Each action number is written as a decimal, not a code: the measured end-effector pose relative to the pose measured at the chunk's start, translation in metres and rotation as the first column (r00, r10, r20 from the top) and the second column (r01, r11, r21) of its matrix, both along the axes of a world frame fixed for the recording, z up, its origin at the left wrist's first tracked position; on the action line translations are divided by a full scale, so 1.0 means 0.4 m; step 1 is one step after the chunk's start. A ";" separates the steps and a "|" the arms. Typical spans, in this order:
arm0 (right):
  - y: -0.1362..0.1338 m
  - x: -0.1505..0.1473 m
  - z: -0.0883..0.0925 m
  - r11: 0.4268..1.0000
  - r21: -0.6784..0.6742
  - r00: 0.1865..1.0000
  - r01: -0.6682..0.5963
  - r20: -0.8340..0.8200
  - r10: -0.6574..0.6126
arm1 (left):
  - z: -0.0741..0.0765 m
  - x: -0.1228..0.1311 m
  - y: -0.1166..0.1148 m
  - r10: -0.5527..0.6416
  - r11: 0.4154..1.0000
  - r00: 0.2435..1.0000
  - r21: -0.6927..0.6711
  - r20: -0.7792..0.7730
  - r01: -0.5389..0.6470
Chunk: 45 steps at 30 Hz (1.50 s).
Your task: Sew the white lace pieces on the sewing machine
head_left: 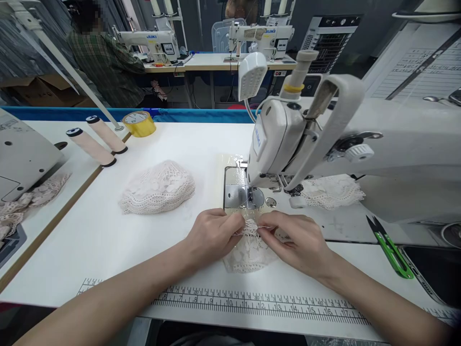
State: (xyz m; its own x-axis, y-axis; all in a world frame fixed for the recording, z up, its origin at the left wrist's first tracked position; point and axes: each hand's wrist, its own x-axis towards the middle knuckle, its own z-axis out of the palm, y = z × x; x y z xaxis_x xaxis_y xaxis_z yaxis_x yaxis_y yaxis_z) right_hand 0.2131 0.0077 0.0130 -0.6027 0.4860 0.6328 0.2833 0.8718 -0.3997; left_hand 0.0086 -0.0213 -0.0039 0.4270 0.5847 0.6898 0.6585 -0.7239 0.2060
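A small piece of white lace [249, 252] lies in front of the sewing machine [281, 139], its upper edge close to the needle plate [236, 196]. My left hand [215, 235] pinches that edge on the left, thumb against fingers. On the right, my right hand [297, 240] grips the same edge between thumb and forefinger. Both hands rest low over the table, just short of the presser foot [251, 194]. The fingertips partly cover the lace edge.
Lace piles lie left [158, 187] and behind the needle [333, 191]. Green thread snips [391, 247] rest at right beside a dark tray [432, 274]. Thread cones [91, 146] and yellow tape [139, 124] stand at back left. A ruler strip [252, 305] runs along the front. Another person [104, 62] sits beyond.
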 end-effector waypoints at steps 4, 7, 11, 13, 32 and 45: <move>0.001 -0.001 -0.005 1.000 0.021 1.000 -0.021 0.011 0.021 | -0.002 -0.001 0.000 0.006 1.000 1.000 0.003 -0.001 -0.006; 0.001 0.000 -0.006 0.999 0.023 0.999 -0.025 0.028 0.024 | -0.004 -0.001 -0.002 0.002 1.000 1.000 0.003 0.004 -0.002; 0.002 0.003 -0.004 0.999 0.000 0.997 -0.033 0.065 0.033 | -0.004 0.001 -0.004 -0.002 1.000 1.000 0.003 0.006 0.002; 0.003 0.003 -0.003 0.999 0.003 0.996 -0.042 0.081 0.041 | -0.004 0.002 -0.005 -0.004 1.000 1.000 0.004 0.012 0.004; -0.005 0.016 0.056 0.651 0.720 0.963 -0.241 0.258 0.072 | 0.014 0.007 -0.011 -0.095 0.995 0.995 0.013 0.017 0.095; -0.006 0.017 0.054 0.651 0.724 0.969 -0.225 0.239 0.070 | 0.009 -0.003 -0.012 -0.097 0.994 0.989 0.046 -0.116 0.103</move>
